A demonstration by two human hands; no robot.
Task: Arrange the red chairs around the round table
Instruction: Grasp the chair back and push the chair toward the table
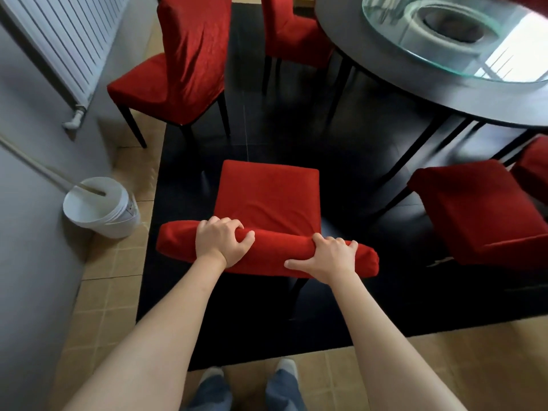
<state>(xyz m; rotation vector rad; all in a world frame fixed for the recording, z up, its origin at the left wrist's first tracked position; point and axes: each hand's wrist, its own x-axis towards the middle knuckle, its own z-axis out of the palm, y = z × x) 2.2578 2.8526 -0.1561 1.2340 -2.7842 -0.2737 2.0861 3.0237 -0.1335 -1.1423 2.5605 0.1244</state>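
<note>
Both hands, left hand [221,243] and right hand [329,258], gripping padded red-fabric chair back [267,253]. Five red chairs visible. One round dark table [355,63], glass turntable [450,37].

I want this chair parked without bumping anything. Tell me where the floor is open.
Open: the dark floor ahead of the held chair, bordered by the left chair and round table. Crowded: the right, where another chair sits close, and the left wall by the white bucket. Left hand and right hand grip the backrest.
</note>
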